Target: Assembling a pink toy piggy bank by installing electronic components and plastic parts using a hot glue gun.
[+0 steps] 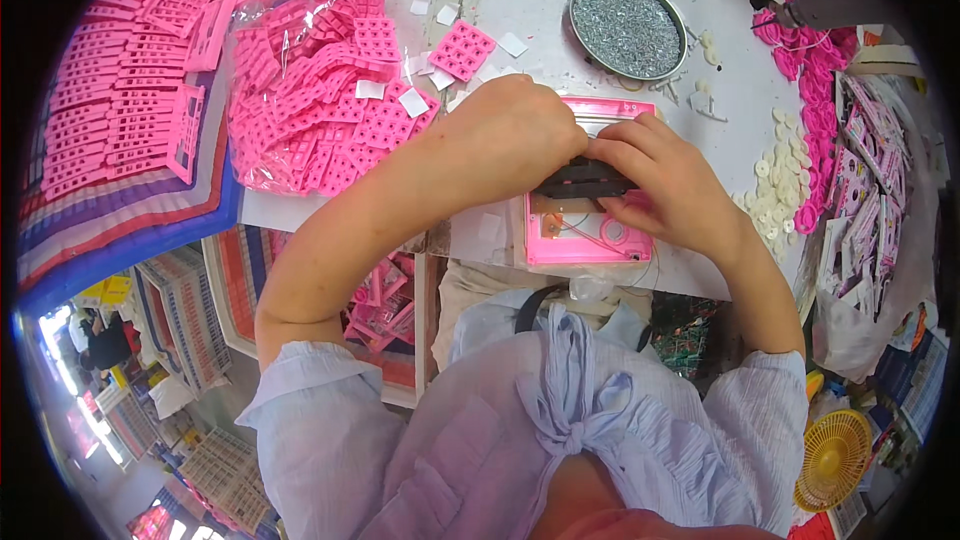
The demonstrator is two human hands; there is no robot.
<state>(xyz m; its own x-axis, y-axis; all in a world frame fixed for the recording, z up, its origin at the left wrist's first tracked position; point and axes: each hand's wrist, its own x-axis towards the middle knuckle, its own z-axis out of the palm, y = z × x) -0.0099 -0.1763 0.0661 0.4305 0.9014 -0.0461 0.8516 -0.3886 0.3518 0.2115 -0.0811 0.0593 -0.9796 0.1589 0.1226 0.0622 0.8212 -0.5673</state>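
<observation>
In front of me on the table lies a pink plastic casing (585, 252), with a brown piece and thin wires in its near part. A black plastic part (583, 180) sits over its middle, under both hands. My right hand (665, 175) grips this part from the right, thumb at its near edge and fingers over the far side. My left hand (515, 135) is curled closed at the far left of the casing. Its fingertips meet the right fingers near the black part, and what they pinch is hidden behind the knuckles.
A round tin (628, 28) of small metal screws stands beyond the casing. To the left are a clear bag of pink keypad pieces (320, 100) and stacked pink frames (120, 90). White discs (782, 175) and pink cord (818, 130) lie right. One loose pink keypad (461, 50) rests among white paper squares.
</observation>
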